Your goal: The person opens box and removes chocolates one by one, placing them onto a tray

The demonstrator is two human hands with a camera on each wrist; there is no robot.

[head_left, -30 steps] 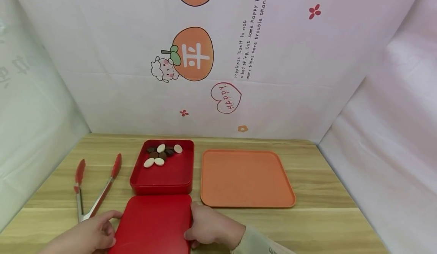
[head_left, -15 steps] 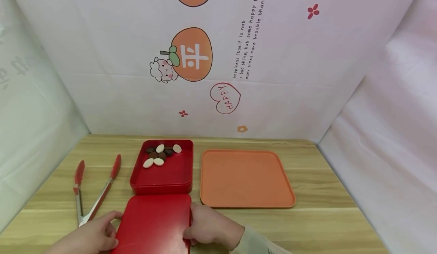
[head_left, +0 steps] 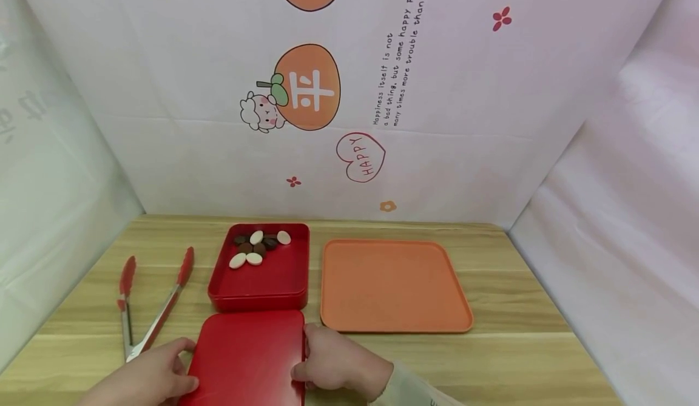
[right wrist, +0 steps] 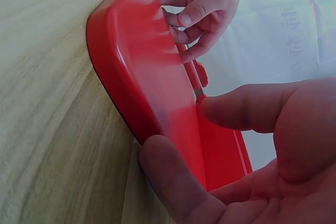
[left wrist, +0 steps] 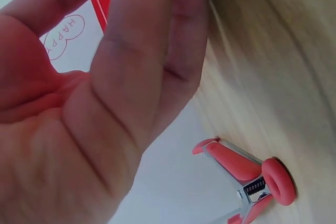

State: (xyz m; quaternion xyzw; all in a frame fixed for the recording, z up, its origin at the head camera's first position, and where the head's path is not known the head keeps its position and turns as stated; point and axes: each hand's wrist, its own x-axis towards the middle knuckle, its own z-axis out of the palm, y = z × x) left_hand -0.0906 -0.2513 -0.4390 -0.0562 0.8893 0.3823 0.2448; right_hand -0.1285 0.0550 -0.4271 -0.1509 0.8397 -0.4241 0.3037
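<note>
While the lid [head_left: 247, 357] lies flat at the table's [head_left: 519, 357] near edge before the box [head_left: 261, 267], the left hand [head_left: 144, 378] and right hand [head_left: 335, 360] pinch its opposite sides.

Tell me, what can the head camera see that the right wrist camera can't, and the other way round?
Only the head view shows the orange tray, the open red box with its brown and white pieces, and the whole pair of tongs. Only the right wrist view shows, close up, the right hand pinching the red lid's edge between thumb and finger. Both show the lid, the wooden table and the left hand at the lid's far side.
</note>
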